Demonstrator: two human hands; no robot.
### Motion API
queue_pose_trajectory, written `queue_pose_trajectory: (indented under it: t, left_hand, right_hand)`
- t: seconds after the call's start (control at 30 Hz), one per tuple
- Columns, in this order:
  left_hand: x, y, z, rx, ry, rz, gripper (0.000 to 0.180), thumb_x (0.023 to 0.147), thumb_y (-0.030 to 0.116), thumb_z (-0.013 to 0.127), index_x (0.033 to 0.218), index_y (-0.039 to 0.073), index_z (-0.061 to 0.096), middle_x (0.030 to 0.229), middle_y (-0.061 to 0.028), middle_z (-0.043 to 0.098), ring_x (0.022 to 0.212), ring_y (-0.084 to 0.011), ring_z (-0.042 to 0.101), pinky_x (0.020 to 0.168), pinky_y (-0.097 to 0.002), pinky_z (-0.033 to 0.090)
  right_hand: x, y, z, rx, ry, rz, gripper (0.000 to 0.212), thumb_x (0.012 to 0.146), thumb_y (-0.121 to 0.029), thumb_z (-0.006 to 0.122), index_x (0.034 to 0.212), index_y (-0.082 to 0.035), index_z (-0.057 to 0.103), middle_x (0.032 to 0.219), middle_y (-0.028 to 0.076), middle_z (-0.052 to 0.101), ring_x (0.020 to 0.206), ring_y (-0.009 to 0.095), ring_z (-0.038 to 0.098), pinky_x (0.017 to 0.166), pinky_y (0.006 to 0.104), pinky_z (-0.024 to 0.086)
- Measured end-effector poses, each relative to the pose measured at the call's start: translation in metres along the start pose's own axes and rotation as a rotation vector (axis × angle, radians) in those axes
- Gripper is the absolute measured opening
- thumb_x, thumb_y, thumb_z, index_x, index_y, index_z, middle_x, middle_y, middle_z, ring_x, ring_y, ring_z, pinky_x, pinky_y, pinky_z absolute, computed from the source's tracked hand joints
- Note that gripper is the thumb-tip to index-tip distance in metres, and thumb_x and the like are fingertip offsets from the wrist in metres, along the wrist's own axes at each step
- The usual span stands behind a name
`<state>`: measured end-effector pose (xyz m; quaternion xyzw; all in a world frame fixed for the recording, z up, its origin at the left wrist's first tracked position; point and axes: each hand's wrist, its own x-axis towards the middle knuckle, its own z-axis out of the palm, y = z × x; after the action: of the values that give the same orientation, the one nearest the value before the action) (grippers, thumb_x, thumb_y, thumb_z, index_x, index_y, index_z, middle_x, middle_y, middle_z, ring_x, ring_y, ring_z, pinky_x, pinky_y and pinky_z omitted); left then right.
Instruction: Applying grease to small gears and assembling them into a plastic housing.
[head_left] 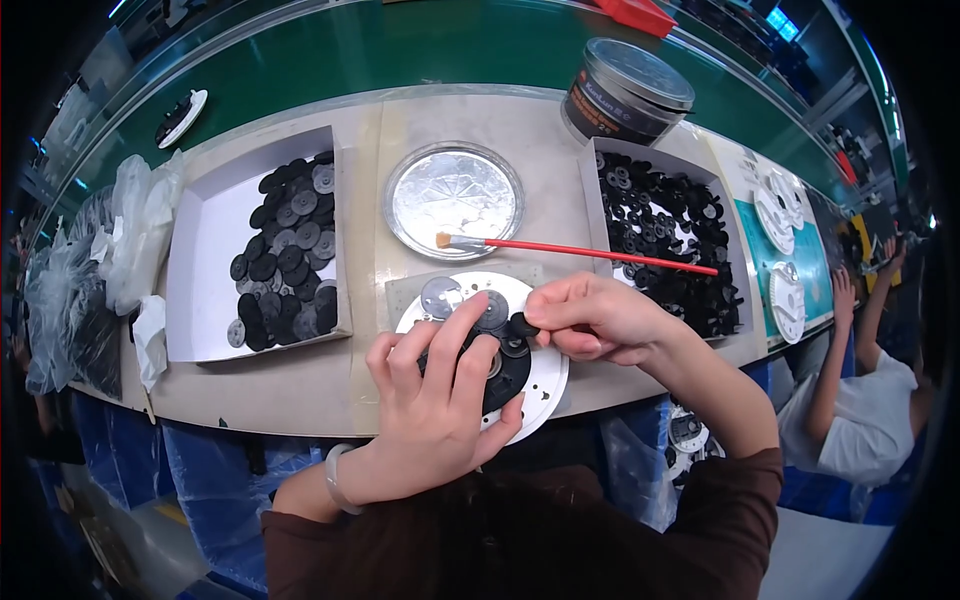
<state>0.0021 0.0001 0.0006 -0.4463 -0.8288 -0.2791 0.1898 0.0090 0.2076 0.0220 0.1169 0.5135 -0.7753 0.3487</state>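
A round white plate (548,385) lies in front of me at the table's near edge, with grey and black gears fitted on it. My left hand (432,405) spreads over the plate, its fingers apart and its fingertips resting on the gears. A grey gear (490,312) shows beside its index finger. Between thumb and fingers, my right hand (598,318) pinches a small black gear (522,325) at the plate's right side. That gear is right over the others; whether it touches them I cannot tell. Part of the large black gear (510,378) is hidden under my left hand.
To the left stands a white box (205,270) of black and grey gears, to the right a box (597,190) of small black parts. A red-handled brush (600,250) bridges a round metal lid (455,195) and the right box. Behind is a tub (628,95); a co-worker (850,400) sits far right.
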Motion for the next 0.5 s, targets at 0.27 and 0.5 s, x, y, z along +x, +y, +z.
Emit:
queue_pose_trajectory:
  t: [0.27,0.5]
  left_hand:
    - [0.0,0.001,-0.001,0.005,-0.006,0.009,0.046,0.063,0.025,0.065,0.098,0.002,0.049,0.122,-0.0133,0.044,0.095,-0.0273,0.036,0.08,-0.0426,0.028]
    - [0.002,0.002,-0.002,0.014,-0.01,0.003,0.051,0.062,0.025,0.064,0.108,0.006,0.051,0.12,-0.0114,0.044,0.095,-0.026,0.036,0.081,-0.042,0.028]
  right_hand:
    - [-0.003,-0.004,0.016,-0.179,0.092,-0.058,0.021,0.084,-0.014,0.056,0.068,-0.001,0.054,0.046,-0.004,0.042,0.037,0.0,0.033,0.035,0.016,0.02]
    - [-0.026,-0.03,0.023,-1.011,0.685,-0.534,0.035,0.08,-0.018,0.062,0.052,-0.002,0.048,0.047,-0.007,0.038,0.047,0.002,0.034,0.042,0.0205,0.026]
